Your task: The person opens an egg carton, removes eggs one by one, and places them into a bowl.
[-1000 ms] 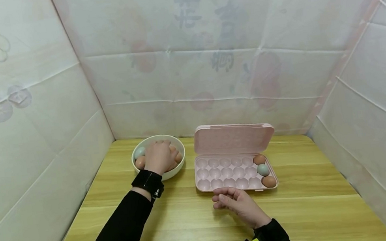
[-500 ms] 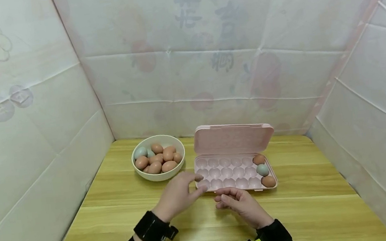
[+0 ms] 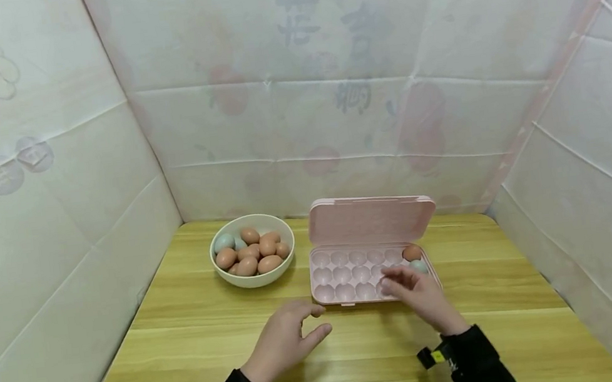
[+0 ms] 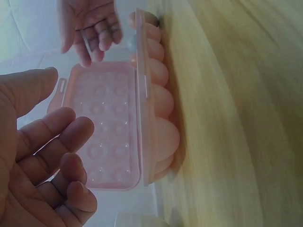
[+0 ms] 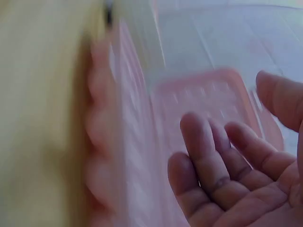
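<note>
We are observing the left hand loosely spread, egg bowl beyond it; the right hand likewise, egg box beneath its fingers.

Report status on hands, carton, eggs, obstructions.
Left hand empty, in front of carton. Right hand empty, at carton's right side. Lid open; brown egg, greenish egg visible inside. Right hand blocks head view of front-right corner.

Creased white sheets with faded prints surround a yellowish wood-grain tabletop on three sides.
</note>
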`<state>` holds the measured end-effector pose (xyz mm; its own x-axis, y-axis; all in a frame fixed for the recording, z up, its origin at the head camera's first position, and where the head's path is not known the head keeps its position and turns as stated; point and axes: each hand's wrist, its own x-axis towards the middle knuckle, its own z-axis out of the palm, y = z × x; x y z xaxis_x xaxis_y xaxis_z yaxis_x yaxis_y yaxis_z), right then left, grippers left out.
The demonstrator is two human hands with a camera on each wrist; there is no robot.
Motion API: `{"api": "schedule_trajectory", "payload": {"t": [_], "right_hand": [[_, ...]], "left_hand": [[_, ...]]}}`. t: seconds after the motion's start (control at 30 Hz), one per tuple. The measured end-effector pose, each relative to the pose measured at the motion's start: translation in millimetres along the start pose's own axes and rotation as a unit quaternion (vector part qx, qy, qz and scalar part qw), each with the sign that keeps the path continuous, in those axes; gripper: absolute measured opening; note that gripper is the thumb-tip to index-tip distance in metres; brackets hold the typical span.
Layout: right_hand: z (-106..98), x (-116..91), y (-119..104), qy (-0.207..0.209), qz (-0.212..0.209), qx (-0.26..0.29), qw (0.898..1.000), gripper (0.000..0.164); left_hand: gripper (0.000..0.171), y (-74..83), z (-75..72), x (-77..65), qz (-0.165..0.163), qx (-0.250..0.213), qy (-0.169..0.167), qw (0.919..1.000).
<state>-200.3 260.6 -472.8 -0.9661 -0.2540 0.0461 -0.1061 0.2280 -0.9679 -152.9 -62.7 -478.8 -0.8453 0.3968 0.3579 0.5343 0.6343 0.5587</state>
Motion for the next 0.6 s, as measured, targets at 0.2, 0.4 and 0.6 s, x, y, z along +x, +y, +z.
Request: {"api": "schedule_trajectory", "payload": {"t": [0.2,0.4,0.6], "right_hand": [[-60.5,27.7,-8.6,0.091,0.023,-0.207,0.974,0.052],[-93.4,47.6,-2.0,0.090,0.086,-0.353,0.927,0.071],[-88.6,60.6,6.5,0.095,0.148,-0.351,0.920,0.079]], "left_hand": [[0.022,0.3,2.0,-3.1,-0.005,0.002,0.007,1.0000],[0.021,0.1,3.2,-6.1,-0.011,0.007,-0.001,0.9999],[0.021,-0.2,4.3,-6.2,-0.010,0.003,-0.004,0.9999]]}}
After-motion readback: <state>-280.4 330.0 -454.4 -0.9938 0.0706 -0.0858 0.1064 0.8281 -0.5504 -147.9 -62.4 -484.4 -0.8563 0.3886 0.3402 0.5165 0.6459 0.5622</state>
